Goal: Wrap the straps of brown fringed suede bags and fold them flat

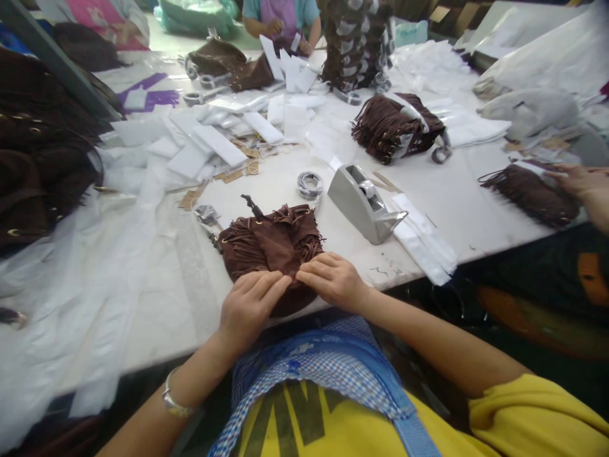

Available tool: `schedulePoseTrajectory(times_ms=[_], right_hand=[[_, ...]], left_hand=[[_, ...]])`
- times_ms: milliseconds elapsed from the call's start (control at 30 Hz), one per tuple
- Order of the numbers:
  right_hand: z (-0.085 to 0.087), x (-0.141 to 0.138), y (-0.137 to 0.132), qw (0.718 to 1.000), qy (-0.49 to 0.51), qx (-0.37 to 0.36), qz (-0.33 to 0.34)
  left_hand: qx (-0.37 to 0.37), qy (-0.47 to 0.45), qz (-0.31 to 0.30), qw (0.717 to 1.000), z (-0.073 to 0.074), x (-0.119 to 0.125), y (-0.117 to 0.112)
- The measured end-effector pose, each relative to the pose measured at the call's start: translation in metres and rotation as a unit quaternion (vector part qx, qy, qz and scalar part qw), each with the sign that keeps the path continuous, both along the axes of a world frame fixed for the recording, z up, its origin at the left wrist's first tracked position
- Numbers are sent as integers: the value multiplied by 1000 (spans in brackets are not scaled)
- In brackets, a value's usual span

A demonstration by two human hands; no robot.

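A brown fringed handbag (pixel 280 244) lies on the white table at its front edge, close to my body. My left hand (pixel 252 301) grips the bag's near side, fingers bent over the brown material. Beside it, nearly touching, my right hand (pixel 333 279) holds the same side with its fingertips pressed together. Brass eyelets and a dark drawcord (pixel 252 205) show along the bag's far edge. A wrapped strap end (pixel 207 214) lies at its left. Beyond the bag sits a plastic-wrapped coil (pixel 310 186). The bag's underside is hidden.
A grey tape dispenser (pixel 358 202) stands right of the bag, with white strips (pixel 423 238) beside it. Another fringed bag (pixel 397 127) lies behind. At right, a co-worker's hand (pixel 587 190) touches a bag. White packing pieces (pixel 204 143) and stacked brown bags (pixel 38 152) fill the left.
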State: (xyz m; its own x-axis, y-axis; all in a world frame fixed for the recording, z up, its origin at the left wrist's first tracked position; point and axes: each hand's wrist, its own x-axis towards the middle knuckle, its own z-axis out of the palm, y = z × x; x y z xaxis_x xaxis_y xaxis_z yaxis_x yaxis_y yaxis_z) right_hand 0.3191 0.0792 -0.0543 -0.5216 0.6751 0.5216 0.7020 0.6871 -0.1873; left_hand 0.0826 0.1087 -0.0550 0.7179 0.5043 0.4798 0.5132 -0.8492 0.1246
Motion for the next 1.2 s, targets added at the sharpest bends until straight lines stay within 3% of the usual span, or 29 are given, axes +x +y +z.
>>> schedulePoseTrajectory(times_ms=[100, 267, 433, 533, 633, 733, 800, 933, 1033, 1100, 1133, 1200], right_hand=[[-11, 2, -12, 999, 0, -25, 24], [-26, 0, -28, 996, 53, -74, 16], [-36, 5, -45, 992, 57, -108, 21], [-30, 7, -60, 994, 24, -106, 6], [-1, -2, -63, 997, 30, -70, -21], [30, -24, -40, 996, 84, -13, -17], [36, -44, -12, 991, 130, 13, -6], [9, -81, 41, 987, 158, 25, -21], [-14, -90, 55, 991, 128, 4, -26], [-19, -88, 54, 992, 127, 1, -25], [-19, -86, 53, 991, 129, 2, -26], [-18, -83, 51, 991, 130, 4, -32]], left_hand=[[-28, 38, -23, 999, -8, -6, -12], [-71, 61, 23, 995, -20, -15, -39], [-59, 70, 28, 995, -30, -19, -54], [-44, 84, 56, 994, -37, -18, -63], [-38, 78, 85, 993, -45, -14, -73], [-19, 46, 110, 993, -53, -6, -81], [-10, 27, 122, 992, -57, -1, -83], [-7, -9, 123, 992, -59, -2, -83], [-44, -73, 41, 996, -52, -19, -82], [-103, -168, 38, 980, -41, -34, -77], [-143, -228, 82, 960, -36, -41, -72], [-249, -328, 218, 885, -24, -51, -57]])
